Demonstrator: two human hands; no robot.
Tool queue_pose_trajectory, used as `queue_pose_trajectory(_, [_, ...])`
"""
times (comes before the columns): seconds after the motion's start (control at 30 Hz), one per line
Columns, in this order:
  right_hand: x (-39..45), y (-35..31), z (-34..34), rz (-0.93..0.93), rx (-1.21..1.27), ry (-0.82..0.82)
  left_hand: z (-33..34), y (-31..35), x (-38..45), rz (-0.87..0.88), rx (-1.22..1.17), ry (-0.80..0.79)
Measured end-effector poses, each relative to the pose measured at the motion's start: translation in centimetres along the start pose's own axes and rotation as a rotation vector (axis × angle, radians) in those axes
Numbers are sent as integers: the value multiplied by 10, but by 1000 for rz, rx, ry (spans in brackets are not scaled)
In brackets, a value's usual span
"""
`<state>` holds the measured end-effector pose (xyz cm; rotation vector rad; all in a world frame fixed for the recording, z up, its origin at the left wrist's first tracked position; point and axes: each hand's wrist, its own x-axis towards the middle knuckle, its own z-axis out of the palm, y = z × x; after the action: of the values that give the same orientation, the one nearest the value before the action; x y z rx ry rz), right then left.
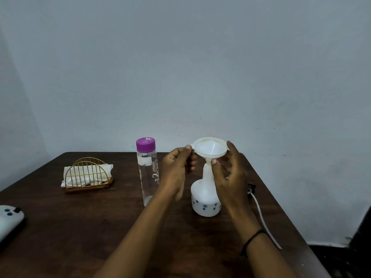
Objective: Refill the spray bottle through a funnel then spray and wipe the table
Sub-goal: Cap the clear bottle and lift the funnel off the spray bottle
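your white plastic funnel (pixel 210 147) sits with its spout down in the narrow neck of the white spray bottle with small blue flowers (pixel 204 197), and that vertical line, funnel straight above bottle, is what the coming pour depends on. the bottle stands upright on the dark brown wooden desk (pixel 80 227), between your two hands and a little right of centre. your left hand (pixel 176 167) is mostly curled, its thumb and forefinger pinched on the small tab at the funnel's left rim. your right hand (pixel 228 173) is half open, fingertips against the right rim and the thumb resting near the funnel's stem; it steadies rather than grips. the clear water bottle with a purple screw cap (pixel 147 169) stands upright just to the left of your left hand, cap on, so your left hand is the nearer one to reach it. by the look of it the funnel is seated or nearly so; pouring is not yet begun. the sprayer head with its white tube (pixel 261 213) lies on the desk to the right of the bottle.
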<state>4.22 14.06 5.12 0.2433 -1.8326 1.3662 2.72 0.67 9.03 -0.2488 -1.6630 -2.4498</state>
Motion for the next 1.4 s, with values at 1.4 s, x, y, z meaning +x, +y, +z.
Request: queue_pose_trajectory(1.4, [-25,-22,24,-165,-152,-10,-35,34,-17,-50,-186,45])
